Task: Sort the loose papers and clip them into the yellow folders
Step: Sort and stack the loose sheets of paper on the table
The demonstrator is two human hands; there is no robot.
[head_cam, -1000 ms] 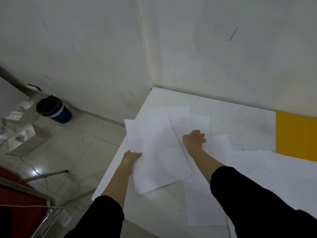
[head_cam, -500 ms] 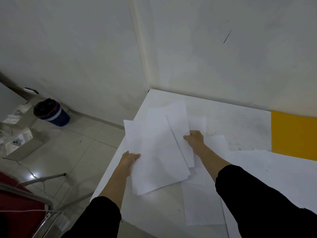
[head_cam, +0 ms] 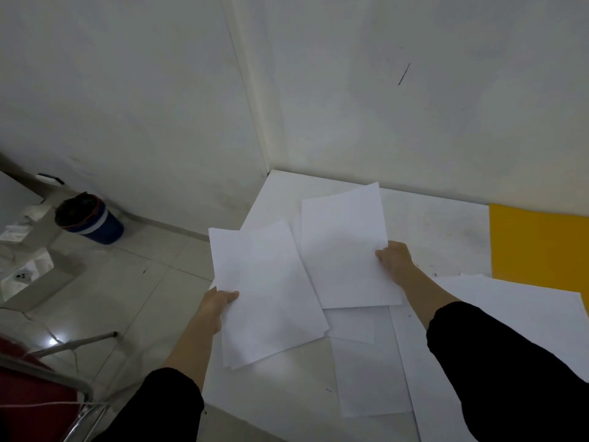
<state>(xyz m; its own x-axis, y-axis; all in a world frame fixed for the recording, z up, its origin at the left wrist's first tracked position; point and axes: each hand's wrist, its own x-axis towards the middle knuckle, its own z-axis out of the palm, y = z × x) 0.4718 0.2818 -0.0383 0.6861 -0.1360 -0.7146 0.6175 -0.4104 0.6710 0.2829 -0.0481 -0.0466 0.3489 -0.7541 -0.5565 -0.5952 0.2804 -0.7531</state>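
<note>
Presently, the left hand [head_cam: 216, 306] is pinching a paper stack [head_cam: 267, 291]; the right hand [head_cam: 395, 260] is gripping a sheet [head_cam: 345, 247] just beside it, long axes near-parallel. The yellow folder [head_cam: 538, 244] is lying rightward on the bench [head_cam: 430, 224], nearer the right hand.

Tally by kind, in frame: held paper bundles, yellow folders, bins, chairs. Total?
Held paper bundles: 2, left bundle, right bundle
Yellow folder: 1
Bin: 1
Red chair: 1
Total: 5
Flat loose sheets overlap; uncounted.
</note>
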